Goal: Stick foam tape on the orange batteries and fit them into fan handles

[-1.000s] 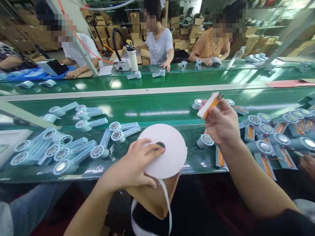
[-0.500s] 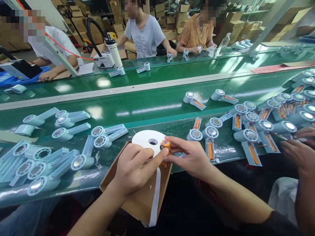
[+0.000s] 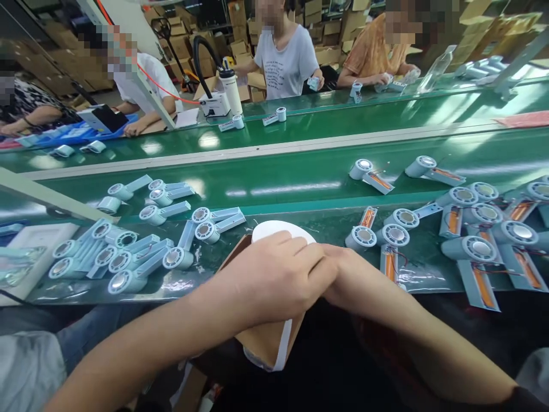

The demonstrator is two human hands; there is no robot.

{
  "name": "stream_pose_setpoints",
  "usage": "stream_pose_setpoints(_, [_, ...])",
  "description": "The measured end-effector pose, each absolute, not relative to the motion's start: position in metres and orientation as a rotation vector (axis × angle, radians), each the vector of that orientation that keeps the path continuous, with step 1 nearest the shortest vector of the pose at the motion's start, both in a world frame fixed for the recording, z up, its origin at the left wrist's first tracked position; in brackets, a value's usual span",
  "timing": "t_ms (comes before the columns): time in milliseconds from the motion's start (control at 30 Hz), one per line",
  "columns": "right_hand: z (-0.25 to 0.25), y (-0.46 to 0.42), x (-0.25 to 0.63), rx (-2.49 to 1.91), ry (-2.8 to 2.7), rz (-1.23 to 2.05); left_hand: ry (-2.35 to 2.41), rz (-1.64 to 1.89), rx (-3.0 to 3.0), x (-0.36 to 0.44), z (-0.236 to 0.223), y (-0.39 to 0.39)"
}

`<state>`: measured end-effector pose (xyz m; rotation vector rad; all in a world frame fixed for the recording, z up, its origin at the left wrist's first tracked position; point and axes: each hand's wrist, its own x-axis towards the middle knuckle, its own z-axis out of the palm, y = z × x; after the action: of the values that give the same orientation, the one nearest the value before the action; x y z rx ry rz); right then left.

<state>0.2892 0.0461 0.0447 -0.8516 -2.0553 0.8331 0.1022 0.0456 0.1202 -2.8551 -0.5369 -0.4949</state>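
My left hand (image 3: 278, 274) lies across the front of my right hand, its fingers curled closed. Whatever is inside it is hidden. Behind it, my right hand (image 3: 343, 272) shows only its back and wrist; its fingers are covered. Both hands are above an open cardboard box (image 3: 261, 337). A white roll of tape or labels (image 3: 281, 229) stands in this box, partly hidden by my left hand. A white strip (image 3: 283, 346) hangs down the box's near side. The small orange cylinder seen earlier is out of sight.
Light-blue fan handle units (image 3: 206, 232) lie on the bench to the left. More units with orange cells (image 3: 388, 263) lie to the right. A green conveyor (image 3: 257, 186) runs behind. Co-workers sit across it, near a white bottle (image 3: 231, 94) and a clear bottle (image 3: 437, 71).
My left hand has turned and moved right, over my right hand's fingers. The orange cylinder pinched in my right hand is now hidden. The camera view has swung left.
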Motion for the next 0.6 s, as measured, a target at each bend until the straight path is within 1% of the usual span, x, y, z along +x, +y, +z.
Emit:
stream_pose_setpoints(67, [0.051, 0.046, 0.296, -0.787, -2.072, 1.079, -0.705, -0.557, -3.081, 0.085, 0.123, 0.057])
stream_pose_setpoints(100, [0.053, 0.045, 0.302, -0.745, -2.027, 1.234, -0.873, -0.63, -3.14, 0.071, 0.12, 0.066])
stream_pose_setpoints(167, [0.05, 0.039, 0.316, -0.686, -1.753, 1.537, -1.4, -0.746, -3.009, 0.033, 0.104, 0.086])
stream_pose_setpoints(200, [0.048, 0.036, 0.325, -0.672, -1.604, 1.639, -1.681, -0.707, -2.822, 0.013, 0.092, 0.096])
stream_pose_setpoints(233, [0.044, 0.032, 0.333, -0.673, -1.48, 1.698, -1.884, -0.568, -2.657, -0.007, 0.079, 0.105])
stream_pose_setpoints(300, [0.038, 0.028, 0.351, -0.736, -1.332, 1.721, -2.07, -0.147, -2.44, -0.041, 0.051, 0.115])
stream_pose_setpoints(367, [0.032, 0.027, 0.367, -0.829, -1.249, 1.663, -2.007, 0.128, -2.348, -0.062, 0.027, 0.114])
stream_pose_setpoints(400, [0.031, 0.028, 0.374, -0.87, -1.212, 1.625, -1.932, 0.178, -2.34, -0.068, 0.019, 0.11])
stream_pose_setpoints(500, [0.03, 0.036, 0.388, -0.936, -1.126, 1.505, -1.69, 0.119, -2.371, -0.069, 0.008, 0.097])
stream_pose_setpoints(600, [0.032, 0.051, 0.39, -0.948, -1.142, 1.435, -1.512, -0.082, -2.366, -0.056, 0.014, 0.11])
